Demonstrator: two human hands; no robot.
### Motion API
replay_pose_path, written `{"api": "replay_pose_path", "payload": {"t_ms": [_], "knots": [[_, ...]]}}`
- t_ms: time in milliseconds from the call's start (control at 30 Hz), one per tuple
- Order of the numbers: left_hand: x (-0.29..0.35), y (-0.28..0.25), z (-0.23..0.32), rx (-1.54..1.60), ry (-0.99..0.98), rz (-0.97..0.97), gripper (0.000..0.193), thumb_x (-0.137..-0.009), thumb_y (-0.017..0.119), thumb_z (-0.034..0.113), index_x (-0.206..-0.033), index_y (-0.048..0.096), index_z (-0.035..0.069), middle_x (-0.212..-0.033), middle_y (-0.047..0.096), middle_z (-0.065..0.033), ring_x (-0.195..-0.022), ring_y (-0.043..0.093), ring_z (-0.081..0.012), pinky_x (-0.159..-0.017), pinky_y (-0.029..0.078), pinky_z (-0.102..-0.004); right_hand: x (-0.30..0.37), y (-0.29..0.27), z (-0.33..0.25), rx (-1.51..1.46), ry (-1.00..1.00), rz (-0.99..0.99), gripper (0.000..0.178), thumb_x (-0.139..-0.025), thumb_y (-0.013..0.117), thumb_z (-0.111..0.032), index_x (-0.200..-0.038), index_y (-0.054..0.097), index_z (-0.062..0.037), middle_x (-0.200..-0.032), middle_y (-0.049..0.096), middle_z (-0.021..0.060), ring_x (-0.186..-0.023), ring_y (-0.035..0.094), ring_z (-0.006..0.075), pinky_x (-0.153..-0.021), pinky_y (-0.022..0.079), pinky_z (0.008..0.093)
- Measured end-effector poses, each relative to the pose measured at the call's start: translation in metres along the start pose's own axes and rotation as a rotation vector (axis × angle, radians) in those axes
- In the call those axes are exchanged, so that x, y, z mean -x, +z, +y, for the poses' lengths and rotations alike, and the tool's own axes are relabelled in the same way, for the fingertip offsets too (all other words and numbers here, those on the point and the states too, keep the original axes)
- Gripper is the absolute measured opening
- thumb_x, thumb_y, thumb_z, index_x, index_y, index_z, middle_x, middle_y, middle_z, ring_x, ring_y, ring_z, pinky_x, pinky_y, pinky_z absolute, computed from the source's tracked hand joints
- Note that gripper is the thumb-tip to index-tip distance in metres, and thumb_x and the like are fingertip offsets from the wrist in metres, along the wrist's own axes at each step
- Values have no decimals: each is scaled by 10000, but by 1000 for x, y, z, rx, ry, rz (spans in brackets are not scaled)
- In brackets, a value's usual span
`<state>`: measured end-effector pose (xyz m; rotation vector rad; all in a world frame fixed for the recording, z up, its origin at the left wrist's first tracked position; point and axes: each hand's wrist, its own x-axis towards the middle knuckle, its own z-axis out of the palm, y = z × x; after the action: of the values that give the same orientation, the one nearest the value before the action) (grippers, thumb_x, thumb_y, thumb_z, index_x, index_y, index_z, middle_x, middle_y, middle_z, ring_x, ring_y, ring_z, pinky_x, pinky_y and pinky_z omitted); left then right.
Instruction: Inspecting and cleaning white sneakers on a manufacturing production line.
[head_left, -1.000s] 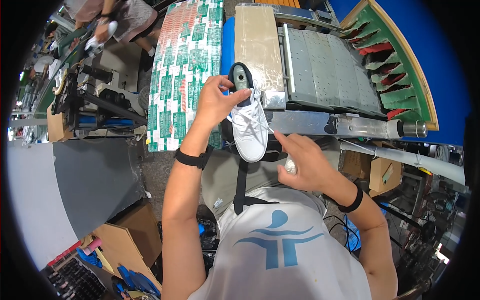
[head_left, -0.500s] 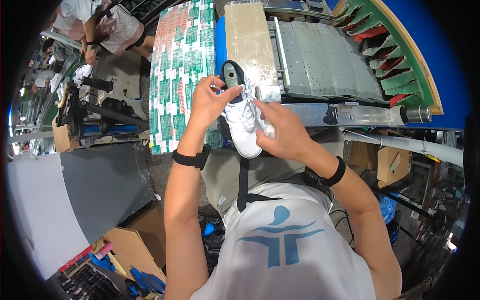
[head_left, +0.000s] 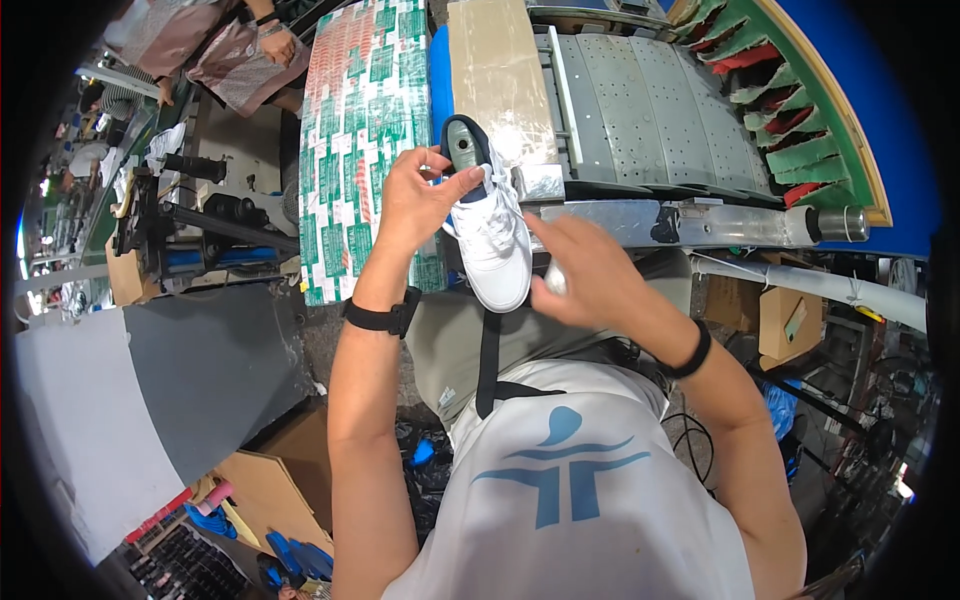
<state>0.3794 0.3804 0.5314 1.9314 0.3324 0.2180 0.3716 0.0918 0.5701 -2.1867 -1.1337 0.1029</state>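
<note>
L hand (head_left: 414,203) half-curled at collar of white lace-up sneaker (head_left: 498,275), gripping it w/ thumb on the tongue; shoe lies between both hands, toe twd wearer, w/ grey-green shoe last (head_left: 463,147) filling its opening. R hand (head_left: 590,268), just R of the laces, loosely closed on pale piece (head_left: 555,279), poss. a tool handle, mostly hidden by fingers. Brown carton (head_left: 782,345) well R of R hand. Metal rail (head_left: 600,220) just beyond R hand, perf. slat conveyor (head_left: 640,110) behind it; green-and-white taped slab (head_left: 335,190) L of L hand.
</note>
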Motion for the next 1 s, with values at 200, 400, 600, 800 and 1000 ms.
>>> {"api": "replay_pose_path", "payload": {"t_ms": [200,400,600,800,1000], "knots": [[-6,-5,-11,-76,94,4,550,-782,1051,405,-867,675,13,-1047,687,-129,-891,662,-206,-760,563,-346,24,-17,-38,45,-26,7,821,-809,821,-254,-1519,583,81,-1051,641,170,-954,640,358,-890,506,468],[-4,-4,-1,-83,-81,-79,615,-737,1065,473,-883,676,19,-914,655,-90,-777,590,-173,-680,517,-333,-21,25,-31,54,-120,42,823,-789,824,-238,-1519,588,61,-1054,633,162,-950,637,352,-870,503,465],[-5,-5,12,-106,-106,-83,619,-740,1063,479,-878,673,18,-892,656,-93,-783,597,-169,-689,526,-335,-33,43,-31,17,-104,30,810,-795,821,-249,-1497,589,81,-997,629,173,-892,637,373,-817,512,489],[-3,-10,-13,-67,-72,-89,550,-779,1053,402,-904,687,11,-1026,725,-140,-880,681,-161,-677,555,-297,-1,24,-46,-265,3,-34,758,-826,815,-232,-1483,598,78,-1031,665,202,-924,675,407,-833,554,496],[20,-19,-30,310,-112,-71,668,-925,949,218,-1433,589,-24,-1401,681,-227,-1153,728,-251,-926,635,-356,8,-3,16,-244,64,154,789,-848,779,-171,-1570,546,45,-1101,674,198,-995,672,408,-914,559,476]]}}
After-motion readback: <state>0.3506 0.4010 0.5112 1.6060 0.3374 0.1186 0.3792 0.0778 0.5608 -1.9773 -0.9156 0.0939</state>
